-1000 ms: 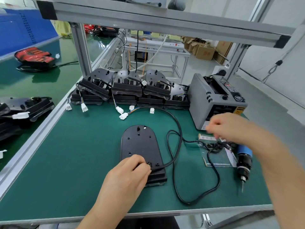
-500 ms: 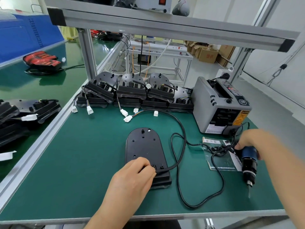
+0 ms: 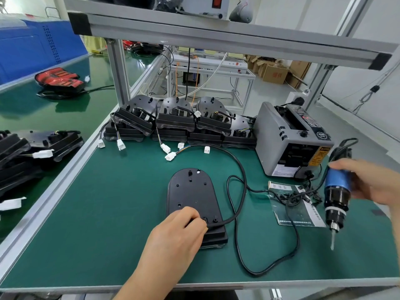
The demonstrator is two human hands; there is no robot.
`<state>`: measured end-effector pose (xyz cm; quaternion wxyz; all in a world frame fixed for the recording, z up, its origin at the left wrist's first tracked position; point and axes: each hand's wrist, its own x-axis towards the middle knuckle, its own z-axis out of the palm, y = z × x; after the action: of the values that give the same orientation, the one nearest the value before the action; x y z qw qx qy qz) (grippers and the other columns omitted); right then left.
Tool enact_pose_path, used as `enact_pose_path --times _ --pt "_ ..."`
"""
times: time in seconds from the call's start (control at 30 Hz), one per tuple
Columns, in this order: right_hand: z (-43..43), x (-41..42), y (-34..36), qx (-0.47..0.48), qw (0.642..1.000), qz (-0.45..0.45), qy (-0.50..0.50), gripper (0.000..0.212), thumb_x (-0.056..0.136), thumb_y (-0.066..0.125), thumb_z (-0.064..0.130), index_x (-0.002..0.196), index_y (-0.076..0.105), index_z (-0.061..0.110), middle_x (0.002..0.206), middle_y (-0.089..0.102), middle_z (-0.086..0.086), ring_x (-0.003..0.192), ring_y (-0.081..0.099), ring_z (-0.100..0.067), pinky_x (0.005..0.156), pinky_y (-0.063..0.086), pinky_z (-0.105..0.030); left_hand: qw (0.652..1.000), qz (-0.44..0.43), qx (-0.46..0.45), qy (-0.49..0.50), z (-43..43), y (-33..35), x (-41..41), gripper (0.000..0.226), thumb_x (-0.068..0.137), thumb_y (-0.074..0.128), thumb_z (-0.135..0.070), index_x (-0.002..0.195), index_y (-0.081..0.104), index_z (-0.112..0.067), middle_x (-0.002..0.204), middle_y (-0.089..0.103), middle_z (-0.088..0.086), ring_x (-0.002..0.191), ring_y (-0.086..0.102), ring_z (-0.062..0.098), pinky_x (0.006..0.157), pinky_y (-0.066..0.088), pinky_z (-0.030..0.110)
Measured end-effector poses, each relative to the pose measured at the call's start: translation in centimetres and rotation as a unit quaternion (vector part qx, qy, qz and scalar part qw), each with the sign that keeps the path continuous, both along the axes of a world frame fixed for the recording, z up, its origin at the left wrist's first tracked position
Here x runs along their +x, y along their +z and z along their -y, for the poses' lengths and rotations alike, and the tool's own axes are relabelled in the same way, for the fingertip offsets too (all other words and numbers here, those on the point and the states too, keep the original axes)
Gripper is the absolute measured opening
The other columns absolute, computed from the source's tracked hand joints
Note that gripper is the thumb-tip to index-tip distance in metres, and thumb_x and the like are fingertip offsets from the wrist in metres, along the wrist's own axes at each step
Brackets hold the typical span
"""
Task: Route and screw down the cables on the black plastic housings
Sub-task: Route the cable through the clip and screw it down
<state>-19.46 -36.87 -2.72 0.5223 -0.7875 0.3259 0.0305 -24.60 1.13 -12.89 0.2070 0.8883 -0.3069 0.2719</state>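
A black plastic housing [image 3: 190, 191] lies flat on the green mat in front of me. A black cable [image 3: 242, 176] runs from its near end, loops right and leads back to a white connector [image 3: 170, 156]. My left hand [image 3: 179, 232] rests on the housing's near end, its fingertips pinching the cable where it meets the housing. My right hand [image 3: 372, 182] grips an electric screwdriver [image 3: 336, 195] with a blue body, held upright above the mat at the right, bit pointing down.
Several finished housings [image 3: 175, 120] with white plugs are stacked along the back. A grey tape dispenser [image 3: 290, 139] stands at the back right. A clear bag with black screws [image 3: 296, 198] lies by the screwdriver. More housings [image 3: 32, 146] sit on the left bench.
My right hand went from near the tape dispenser down to the screwdriver, took hold of it and lifted it upright. The left hand stayed on the housing and cable.
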Motion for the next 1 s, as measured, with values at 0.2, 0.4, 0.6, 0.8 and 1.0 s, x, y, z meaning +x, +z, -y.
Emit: enact_pose_path --times 0.2,0.4,0.6,0.8,1.0 --pt "-3.6 -2.0 -0.3 0.238 0.947 0.187 -0.110 0.023 0.086 0.060 0.036 0.091 0.054 0.014 0.073 0.060 -0.002 0.048 0.059 -0.013 0.052 0.054 -0.026 1.000 -0.015 -0.010 0.002 0.0 0.0 0.0 0.021 0.069 0.082 -0.008 0.066 0.063 -0.016 0.072 0.056 -0.006 0.059 0.051 0.010 0.050 0.045 0.022" --pt "-9.1 -0.7 -0.9 0.389 0.875 0.265 -0.115 0.031 0.080 0.066 0.035 0.092 0.056 0.008 0.064 0.059 -0.002 0.052 0.056 -0.013 0.049 0.053 -0.025 1.000 -0.016 -0.016 0.000 -0.1 0.2 0.0 0.018 0.075 0.077 -0.008 0.066 0.063 -0.016 0.073 0.057 -0.006 0.060 0.052 0.010 0.050 0.045 0.022" --pt "-15.7 1.3 -0.4 0.419 0.832 0.349 -0.101 0.034 0.078 0.072 0.033 0.094 0.054 0.010 0.070 0.063 -0.008 0.060 0.067 -0.022 0.059 0.056 -0.029 1.000 -0.027 -0.014 -0.005 0.0 0.3 -0.1 0.018 0.070 0.081 -0.008 0.067 0.065 -0.014 0.072 0.058 -0.005 0.060 0.054 0.012 0.048 0.048 0.025" --pt "-19.9 2.8 0.1 0.359 0.828 0.430 -0.027 0.029 0.087 0.063 0.030 0.104 0.049 0.011 0.086 0.058 -0.005 0.061 0.065 -0.021 0.053 0.050 -0.027 0.998 -0.052 -0.032 -0.010 -0.1 0.3 -0.1 0.016 0.072 0.081 -0.009 0.069 0.066 -0.015 0.074 0.059 -0.005 0.061 0.055 0.010 0.048 0.048 0.025" --pt "-22.1 2.8 -0.2 0.286 0.835 0.469 0.031 0.024 0.081 0.063 0.027 0.094 0.049 0.012 0.089 0.058 -0.015 0.049 0.060 -0.021 0.050 0.048 -0.027 0.997 -0.072 -0.040 -0.010 -0.2 0.1 -0.1 0.014 0.076 0.078 -0.009 0.071 0.066 -0.015 0.076 0.058 -0.005 0.063 0.054 0.011 0.048 0.048 0.027"
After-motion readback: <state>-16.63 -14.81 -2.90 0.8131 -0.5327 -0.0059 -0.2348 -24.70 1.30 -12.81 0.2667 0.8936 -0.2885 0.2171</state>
